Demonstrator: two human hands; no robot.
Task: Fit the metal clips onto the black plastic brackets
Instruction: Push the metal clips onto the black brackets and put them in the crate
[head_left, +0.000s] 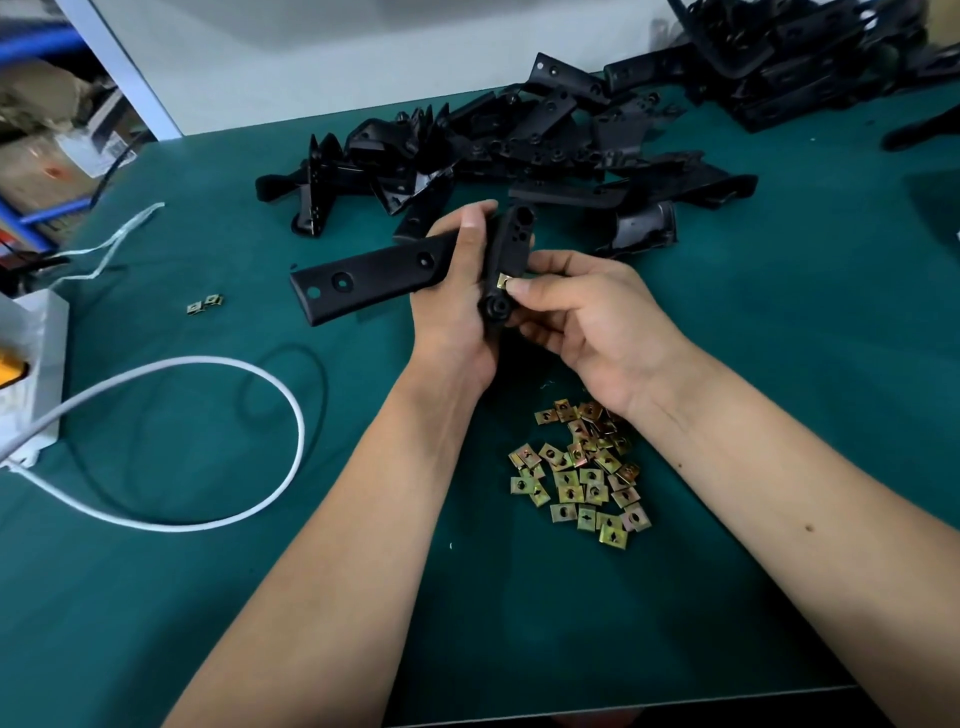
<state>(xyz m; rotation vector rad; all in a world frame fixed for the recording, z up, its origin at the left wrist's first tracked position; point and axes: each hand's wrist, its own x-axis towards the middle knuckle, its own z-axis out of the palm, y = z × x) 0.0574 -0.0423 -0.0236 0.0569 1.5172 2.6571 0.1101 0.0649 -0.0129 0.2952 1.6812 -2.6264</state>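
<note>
A dark green cloth-covered worktop (208, 571) is noted against a white wall, with blue shelving at left. A long black plastic bracket (374, 275) is gripped by the left hand (457, 301). A small brass-coloured metal clip (503, 282) is pinched against it by the right hand (582, 317). Seating appears under way; a firm push home is judged next.

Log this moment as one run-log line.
left hand: holds black bracket | right hand: presses metal clip onto bracket | loose clips pile: on green mat | bracket heap: behind
</note>
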